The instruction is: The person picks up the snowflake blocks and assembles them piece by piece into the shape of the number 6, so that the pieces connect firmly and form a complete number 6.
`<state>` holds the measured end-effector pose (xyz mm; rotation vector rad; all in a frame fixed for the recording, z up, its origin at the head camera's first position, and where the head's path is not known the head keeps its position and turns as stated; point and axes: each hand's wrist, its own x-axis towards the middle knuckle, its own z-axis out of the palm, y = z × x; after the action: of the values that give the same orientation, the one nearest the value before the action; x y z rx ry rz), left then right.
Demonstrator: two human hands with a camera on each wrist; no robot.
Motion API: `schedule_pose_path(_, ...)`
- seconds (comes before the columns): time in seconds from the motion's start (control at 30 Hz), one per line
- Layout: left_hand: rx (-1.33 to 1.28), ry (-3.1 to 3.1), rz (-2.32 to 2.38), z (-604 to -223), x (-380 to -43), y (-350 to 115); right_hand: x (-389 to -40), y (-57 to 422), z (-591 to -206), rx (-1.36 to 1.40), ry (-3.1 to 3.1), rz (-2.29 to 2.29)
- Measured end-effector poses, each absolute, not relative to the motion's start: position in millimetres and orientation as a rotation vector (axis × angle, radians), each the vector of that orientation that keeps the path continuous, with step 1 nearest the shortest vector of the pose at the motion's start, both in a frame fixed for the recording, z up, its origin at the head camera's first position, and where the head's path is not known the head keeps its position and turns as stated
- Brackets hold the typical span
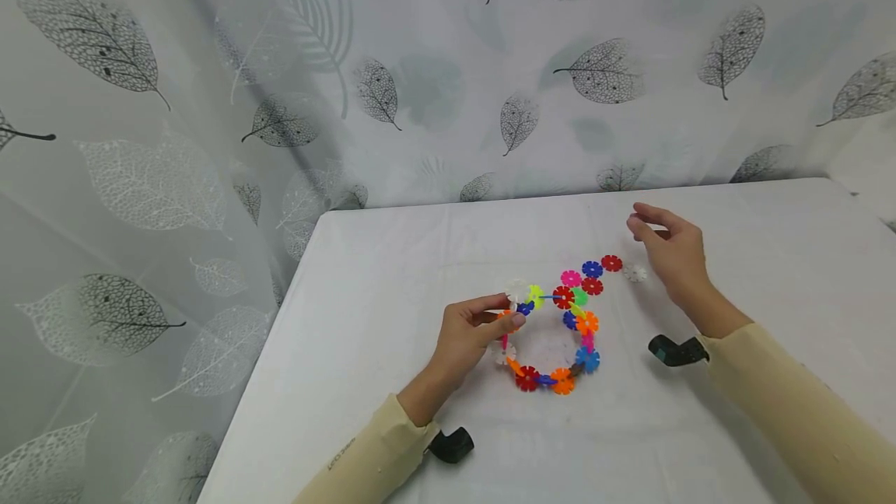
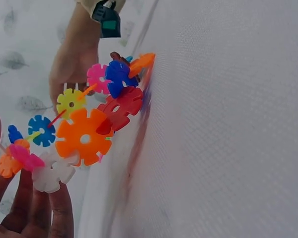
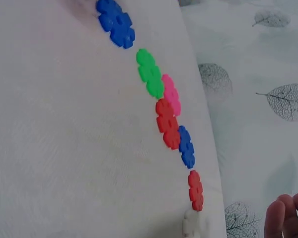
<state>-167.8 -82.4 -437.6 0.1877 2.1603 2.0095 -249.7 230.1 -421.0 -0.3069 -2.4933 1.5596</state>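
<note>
My left hand [image 1: 465, 337] pinches the left side of a ring of interlocking plastic snowflake discs [image 1: 562, 381]. In the left wrist view an orange disc [image 2: 72, 144] faces the camera, and the fingers [image 2: 62, 213] lie against a white disc [image 2: 52, 174]. The held side of the ring is tilted up; its other side reaches down near the table. Over the back right of the table hovers my right hand [image 1: 675, 255], fingers loosely bent, with nothing visible in them. Nearest to it are a loose white disc [image 1: 635, 273] and a red disc [image 1: 612, 263].
Loose discs, among them a green one [image 3: 150, 74], a pink one [image 3: 172, 94] and a blue one [image 3: 186, 147], lie in a slanting line behind the ring. The table [image 1: 378, 286] wears a white cloth. A leaf-patterned curtain [image 1: 434, 99] hangs behind and at left.
</note>
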Motion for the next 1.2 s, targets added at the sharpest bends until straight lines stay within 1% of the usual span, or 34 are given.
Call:
schedule_pose_path(0.1,0.181,2.157,2.007,-439.0,-168.2,-82.4,-252.5,232.9,-426.5,-0.288,-2.681,1.439)
schedule_pose_path(0.23,0.169,2.145,2.013,-438.6,-168.1,-81.5,-256.1,236.8,-433.5,-0.158,-2.919,1.183)
schedule_pose_path(0.43,0.157,2.137,2.009,-436.2,-167.0,-80.0,-257.9,240.4,-438.5,-0.054,-3.115,0.942)
schedule_pose_path(0.57,0.159,2.14,2.008,-435.6,-166.8,-79.8,-257.4,241.0,-439.7,-0.04,-3.139,0.935)
schedule_pose_path(0.87,0.16,2.14,2.006,-437.5,-167.6,-80.1,-255.8,242.5,-435.9,-0.002,-3.108,1.073)
schedule_pose_path(1.2,0.16,2.151,2.005,-436.9,-167.3,-79.8,-252.5,227.8,-424.8,0.105,-3.016,1.174)
